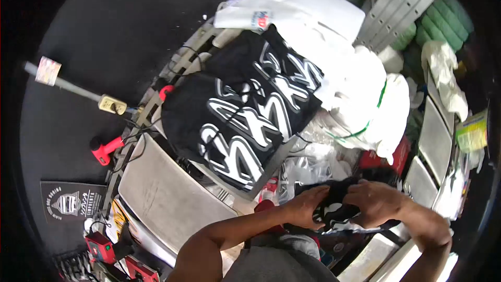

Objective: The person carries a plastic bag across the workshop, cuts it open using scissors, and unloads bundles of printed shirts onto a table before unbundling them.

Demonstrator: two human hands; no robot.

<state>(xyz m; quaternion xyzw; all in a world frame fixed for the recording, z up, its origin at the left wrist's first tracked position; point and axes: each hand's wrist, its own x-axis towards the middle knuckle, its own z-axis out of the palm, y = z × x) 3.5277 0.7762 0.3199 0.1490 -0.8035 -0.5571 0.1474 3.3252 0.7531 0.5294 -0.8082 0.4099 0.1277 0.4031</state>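
My left hand (309, 206) and my right hand (369, 202) are both closed on a bunched black printed garment (334, 210) low in the view, just in front of my body. White print shows on the cloth between them, and its full shape is hidden by folds and fingers. Farther forward, black garments (201, 96) with large white lettering lie spread flat, overlapping one another. Clear plastic bags (308, 169) sit crumpled just beyond my left hand.
A pale flat board (162, 188) is at my left. Beyond it a red heat gun (107, 150) and a power outlet (112, 105) hang by cables. White bundled bags (365, 104) with green straps stand ahead right. A metal ladder-like frame (399, 8) is behind them.
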